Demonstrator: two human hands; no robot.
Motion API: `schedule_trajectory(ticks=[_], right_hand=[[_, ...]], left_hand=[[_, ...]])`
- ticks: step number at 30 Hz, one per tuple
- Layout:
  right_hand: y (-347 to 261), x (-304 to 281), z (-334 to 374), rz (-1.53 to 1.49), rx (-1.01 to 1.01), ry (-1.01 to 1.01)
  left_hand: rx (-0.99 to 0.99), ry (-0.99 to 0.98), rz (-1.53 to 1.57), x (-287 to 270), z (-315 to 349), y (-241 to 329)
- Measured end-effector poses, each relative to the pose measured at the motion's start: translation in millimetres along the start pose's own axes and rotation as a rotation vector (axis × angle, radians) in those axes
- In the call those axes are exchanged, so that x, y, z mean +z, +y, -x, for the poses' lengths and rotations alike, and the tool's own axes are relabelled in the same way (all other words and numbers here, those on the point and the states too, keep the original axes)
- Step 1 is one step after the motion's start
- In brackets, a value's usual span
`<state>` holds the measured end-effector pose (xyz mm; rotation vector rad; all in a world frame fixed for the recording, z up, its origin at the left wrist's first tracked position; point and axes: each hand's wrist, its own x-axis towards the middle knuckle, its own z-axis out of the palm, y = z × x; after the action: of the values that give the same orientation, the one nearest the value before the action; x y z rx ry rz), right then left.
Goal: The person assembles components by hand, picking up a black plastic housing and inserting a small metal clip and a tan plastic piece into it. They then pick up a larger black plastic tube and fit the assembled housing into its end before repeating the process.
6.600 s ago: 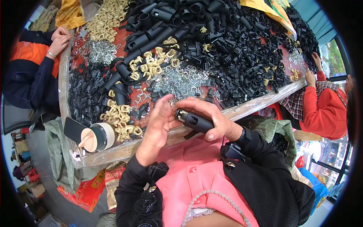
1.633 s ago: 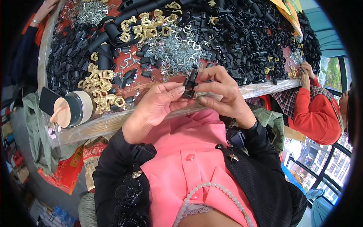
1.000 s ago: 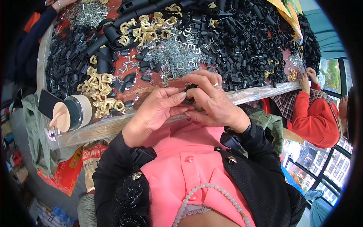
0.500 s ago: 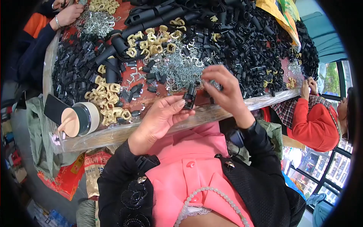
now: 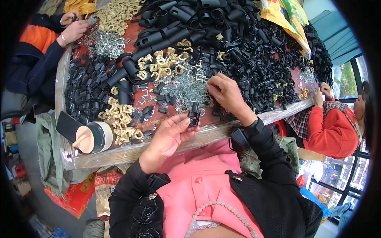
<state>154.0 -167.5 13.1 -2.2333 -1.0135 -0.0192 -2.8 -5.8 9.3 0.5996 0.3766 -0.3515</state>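
Observation:
Pinched between the thumb and fingers of my left hand (image 5: 168, 135) is a small black plastic part (image 5: 194, 118), held upright over the table's near edge. My right hand (image 5: 227, 95) reaches palm down to the edge of a heap of small silvery metal hooks (image 5: 178, 89). Its fingertips are drawn together there, and whatever is between them is too small or hidden to make out. Gold-coloured plastic pieces (image 5: 160, 65) lie just beyond the hooks. Black tubular parts (image 5: 238, 63) are piled to the right of that heap.
The wooden table edge (image 5: 154, 150) is wrapped in clear film. A lidded jar (image 5: 103, 135) and a dark phone (image 5: 70, 126) stand at its left corner. Two co-workers' hands (image 5: 73, 31) work at the far left; another person in a red sleeve (image 5: 331, 131) sits at right.
My right hand has moved away from the black part to the hook heap, its fingers closing together. The left hand still holds the part, slightly lower. The whole view has shifted a little.

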Motion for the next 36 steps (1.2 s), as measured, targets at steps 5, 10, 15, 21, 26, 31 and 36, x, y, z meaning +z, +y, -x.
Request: schedule_trajectory(ticks=[5, 10, 15, 21, 26, 31, 36], right_hand=[[5, -4, 3, -0.191, 0.084, 0.042], [-7, -7, 10, -1.042, 0.641, -0.07], [-38, -4, 22, -1.395, 0.794, -0.102], [-52, 10, 36, -1.463, 0.773, -0.196], [-52, 18, 39, -1.405, 0.729, -0.147], [-56, 28, 41, -1.427, 0.757, -0.005], [-51, 26, 43, -1.37, 0.659, -0.214]], left_hand=[[0.024, -0.008, 0.022, -1, -3, -1], [0.118, 0.027, 0.065, 1, -2, 1], [0.248, 0.011, 0.09, 5, -9, -4], [0.362, -0.047, 0.106, 13, -12, -6], [0.41, -0.036, 0.164, 7, -16, -9], [0.439, -0.037, 0.163, 8, -17, -12], [0.44, -0.029, 0.168, 8, -15, -7]])
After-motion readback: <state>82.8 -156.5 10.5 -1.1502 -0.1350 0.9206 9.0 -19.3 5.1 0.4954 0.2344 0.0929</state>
